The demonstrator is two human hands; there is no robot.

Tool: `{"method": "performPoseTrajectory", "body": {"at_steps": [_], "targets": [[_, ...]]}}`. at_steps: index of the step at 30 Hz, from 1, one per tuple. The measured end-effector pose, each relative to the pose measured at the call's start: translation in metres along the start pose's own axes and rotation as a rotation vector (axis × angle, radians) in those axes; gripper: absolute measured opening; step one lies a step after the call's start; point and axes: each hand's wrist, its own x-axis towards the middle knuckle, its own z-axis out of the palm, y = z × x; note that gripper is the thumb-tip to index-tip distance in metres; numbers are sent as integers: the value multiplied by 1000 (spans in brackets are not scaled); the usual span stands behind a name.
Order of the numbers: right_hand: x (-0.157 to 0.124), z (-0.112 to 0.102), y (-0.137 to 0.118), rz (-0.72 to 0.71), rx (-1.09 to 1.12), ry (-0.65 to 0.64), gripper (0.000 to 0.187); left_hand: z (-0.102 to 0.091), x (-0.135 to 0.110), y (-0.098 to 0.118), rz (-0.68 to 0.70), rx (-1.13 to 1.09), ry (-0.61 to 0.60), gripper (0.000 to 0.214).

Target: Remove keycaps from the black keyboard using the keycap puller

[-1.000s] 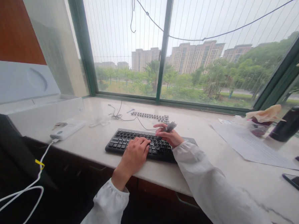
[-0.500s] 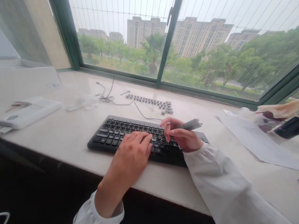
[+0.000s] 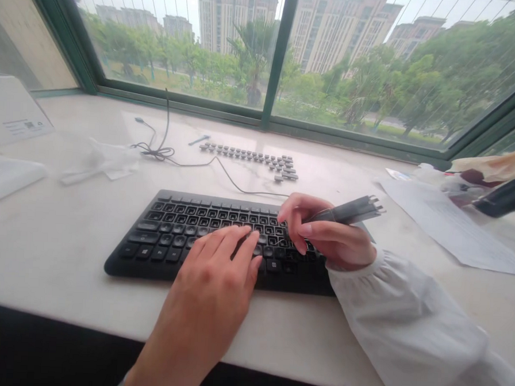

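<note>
Here's the keyboard (image 3: 174, 218), flat on the near middle of the table (image 3: 64, 252), many sockets looking bare. Over its middle goes the left hand (image 3: 210, 277), fingers bent and close-set; whether they grip a key, one can't tell. At its right end, the right hand (image 3: 331, 234) pinches a dark tool (image 3: 354, 211), prongs pointing right. The keyboard looks light and stiff, its sockets probably fragile; best held by the solid edges.
</note>
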Motion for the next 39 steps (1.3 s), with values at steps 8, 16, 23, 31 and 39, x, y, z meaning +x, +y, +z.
{"method": "performPoseTrajectory", "body": {"at_steps": [8, 16, 23, 31, 39], "targets": [[1, -2, 4, -28, -77, 6, 16, -2, -1, 1, 11, 18, -2, 35], [1, -2, 5, -39, -3, -23, 22, -4, 0, 2, 0, 12, -24, 34], [1, -3, 6, -1, -72, 5, 13, -3, 1, 2, -5, 21, -27, 34], [5, -2, 10, -14, -58, 31, 17, -4, 0, 1, -7, 26, -34, 33], [13, 4, 13, -44, -13, 406, 23, -3, 1, 3, -29, 36, -38, 32]]}}
